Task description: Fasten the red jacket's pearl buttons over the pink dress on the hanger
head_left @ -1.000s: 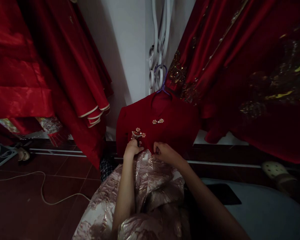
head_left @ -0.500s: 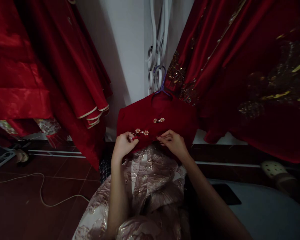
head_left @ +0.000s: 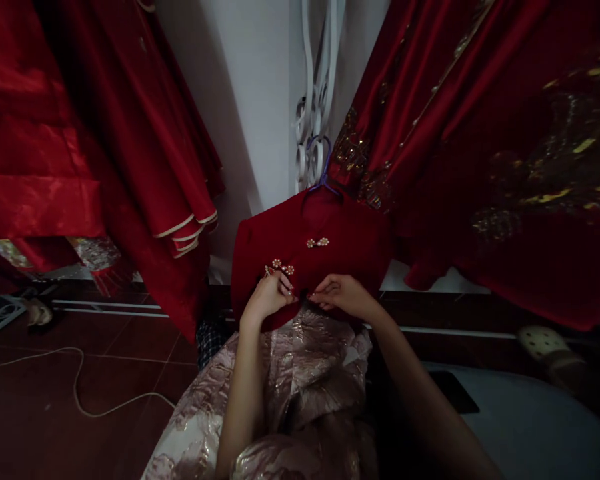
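Top [head_left: 313, 263], red: hung on a purple hanger [head_left: 325, 175], which hooks near the white scrollwork [head_left: 307, 100] above the top. Front faces the wearer of the camera.

Hands: both at the low front of the top, just beside each other with a small gap between fingertips.
- Left hand [head_left: 271, 295]: thumb and fingers drawn nearly together at the top, just below the lower clasp [head_left: 286, 269]. Cannot tell whether cloth or a small part is held.
- Right hand [head_left: 343, 297]: thumb and index almost meeting, other fingers curled loosely, tips near the left hand's. Hold, if any, cannot be made out.

Progress (judged): top is up on its hanger, so that much counts as done. Upper clasp [head_left: 318, 243], near the neck of the top, lies level and looks joined; no hand on it. Lower clasp appears to sit slightly askew, partly behind the left fingers; whether it is fastened or simply trim, cannot tell. Work in hand seems to be fine finger work at the low front of the top; reads as unfinished, since both hands are on it. Anything further down is hidden by hands and by the brocade [head_left: 325, 353] below the top.
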A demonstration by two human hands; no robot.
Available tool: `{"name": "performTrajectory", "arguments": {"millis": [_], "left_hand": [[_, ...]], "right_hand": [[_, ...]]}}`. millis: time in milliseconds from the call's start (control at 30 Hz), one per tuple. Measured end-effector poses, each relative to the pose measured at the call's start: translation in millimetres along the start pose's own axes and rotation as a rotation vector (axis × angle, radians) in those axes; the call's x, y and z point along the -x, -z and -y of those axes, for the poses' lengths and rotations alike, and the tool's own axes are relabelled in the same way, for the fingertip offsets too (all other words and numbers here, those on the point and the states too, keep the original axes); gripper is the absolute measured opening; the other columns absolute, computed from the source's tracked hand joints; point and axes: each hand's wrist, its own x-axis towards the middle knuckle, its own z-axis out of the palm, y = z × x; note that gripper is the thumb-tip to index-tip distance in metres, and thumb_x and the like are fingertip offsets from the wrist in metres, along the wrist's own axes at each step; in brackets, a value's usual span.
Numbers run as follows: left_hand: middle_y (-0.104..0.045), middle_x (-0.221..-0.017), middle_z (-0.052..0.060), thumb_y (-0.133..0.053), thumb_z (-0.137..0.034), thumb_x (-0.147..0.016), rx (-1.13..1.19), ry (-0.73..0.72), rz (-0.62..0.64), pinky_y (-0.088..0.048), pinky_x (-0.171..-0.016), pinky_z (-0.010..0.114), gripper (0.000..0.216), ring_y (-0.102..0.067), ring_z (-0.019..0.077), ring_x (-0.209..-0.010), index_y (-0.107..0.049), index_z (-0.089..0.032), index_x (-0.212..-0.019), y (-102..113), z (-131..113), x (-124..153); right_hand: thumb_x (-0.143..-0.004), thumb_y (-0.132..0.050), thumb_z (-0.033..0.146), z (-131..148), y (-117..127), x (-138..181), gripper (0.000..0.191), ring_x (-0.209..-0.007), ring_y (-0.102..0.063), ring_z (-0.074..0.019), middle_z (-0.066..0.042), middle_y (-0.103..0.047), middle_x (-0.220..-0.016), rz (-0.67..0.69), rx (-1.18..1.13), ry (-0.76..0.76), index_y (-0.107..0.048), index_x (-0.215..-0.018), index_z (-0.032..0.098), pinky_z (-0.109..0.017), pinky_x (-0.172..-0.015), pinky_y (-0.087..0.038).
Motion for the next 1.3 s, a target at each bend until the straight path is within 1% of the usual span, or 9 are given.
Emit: {"name": "performTrajectory", "arguments": {"millis": [67, 100, 233, 400, 633, 833, 1000, 1133, 1300], "left_hand": [[-0.063, -0.067, 0.001, -0.066, -0.018, -0.061, 0.057, -0.018, 0.058, -0.043, -0.058, 0.019, 0.018, -0.059, 0.0103, -0.061, -0.056, -0.015, -0.076, 4, 2, 1], [-0.063, -0.067, 0.001, -0.066, -0.018, -0.062, 0.088, -0.025, 0.081, -0.044, -0.058, 0.019, 0.016, -0.059, 0.0102, -0.062, -0.057, -0.015, -0.075, 5, 2, 0], [-0.065, -0.067, 0.003, -0.066, -0.016, -0.062, 0.213, -0.019, 0.148, -0.047, -0.062, 0.021, 0.015, -0.06, 0.0105, -0.063, -0.061, -0.012, -0.076, 3, -3, -1], [-0.067, -0.069, 0.006, -0.071, -0.018, -0.058, 0.286, 0.015, 0.153, -0.049, -0.065, 0.023, 0.02, -0.062, 0.0122, -0.066, -0.063, -0.01, -0.075, 2, -8, -1], [-0.069, -0.073, 0.008, -0.067, -0.022, -0.065, 0.235, 0.026, 0.146, -0.049, -0.065, 0.022, 0.019, -0.062, 0.0121, -0.066, -0.068, -0.009, -0.078, 4, -12, 0], [-0.071, -0.076, 0.008, -0.063, -0.014, -0.064, 0.176, 0.052, 0.131, -0.05, -0.063, 0.022, 0.016, -0.064, 0.0131, -0.067, -0.069, -0.009, -0.078, 3, -9, -2], [-0.071, -0.073, 0.007, -0.054, -0.003, -0.062, 0.235, 0.102, 0.123, -0.051, -0.063, 0.021, 0.021, -0.064, 0.0127, -0.066, -0.069, -0.009, -0.076, 0, -7, -2], [-0.071, -0.071, 0.007, -0.056, -0.006, -0.063, 0.203, 0.135, 0.099, -0.051, -0.062, 0.022, 0.02, -0.064, 0.0135, -0.066, -0.07, -0.009, -0.077, 0, -2, -3], [-0.071, -0.072, 0.005, -0.062, -0.015, -0.064, 0.079, 0.113, 0.073, -0.049, -0.059, 0.021, 0.018, -0.063, 0.0135, -0.066, -0.071, -0.012, -0.079, 1, 2, -4]], "right_hand": [[-0.056, -0.076, 0.032, 4, -5, 3, 0.03, -0.059, -0.064, -0.0126, -0.003, -0.067, -0.067, 0.095, -0.033, -0.019, -0.06, -0.073, 0.014, -0.026, -0.056, -0.057], [-0.057, -0.076, 0.032, 6, -7, 3, 0.03, -0.059, -0.064, -0.0122, -0.003, -0.067, -0.067, 0.106, -0.041, -0.021, -0.06, -0.074, 0.014, -0.026, -0.056, -0.056], [-0.058, -0.076, 0.035, 8, -17, 1, 0.032, -0.059, -0.064, -0.0133, -0.003, -0.067, -0.065, 0.069, -0.02, -0.003, -0.061, -0.077, 0.014, -0.026, -0.056, -0.056], [-0.062, -0.073, 0.036, 6, -24, -1, 0.029, -0.062, -0.065, -0.0154, -0.004, -0.067, -0.066, -0.027, 0.053, 0.067, -0.061, -0.078, 0.015, -0.026, -0.055, -0.055], [-0.064, -0.07, 0.029, 2, -25, -2, 0.022, -0.062, -0.064, -0.0144, -0.004, -0.067, -0.07, -0.076, 0.178, 0.173, -0.062, -0.079, 0.015, -0.023, -0.054, -0.053], [-0.067, -0.068, 0.026, 4, -28, -1, 0.015, -0.065, -0.064, -0.0138, -0.003, -0.068, -0.072, -0.116, 0.306, 0.23, -0.063, -0.078, 0.017, -0.022, -0.058, -0.05], [-0.069, -0.065, 0.025, 9, -31, 1, 0.012, -0.065, -0.064, -0.0129, -0.002, -0.068, -0.072, -0.147, 0.389, 0.253, -0.064, -0.078, 0.017, -0.022, -0.06, -0.049], [-0.071, -0.062, 0.022, 10, -34, 2, 0.007, -0.065, -0.063, -0.0117, -0.001, -0.068, -0.074, -0.156, 0.448, 0.287, -0.064, -0.075, 0.018, -0.02, -0.06, -0.048], [-0.071, -0.058, 0.019, 4, -40, -3, 0.004, -0.063, -0.06, -0.0102, -0.001, -0.066, -0.074, -0.176, 0.477, 0.347, -0.061, -0.073, 0.018, -0.021, -0.061, -0.047]]}}
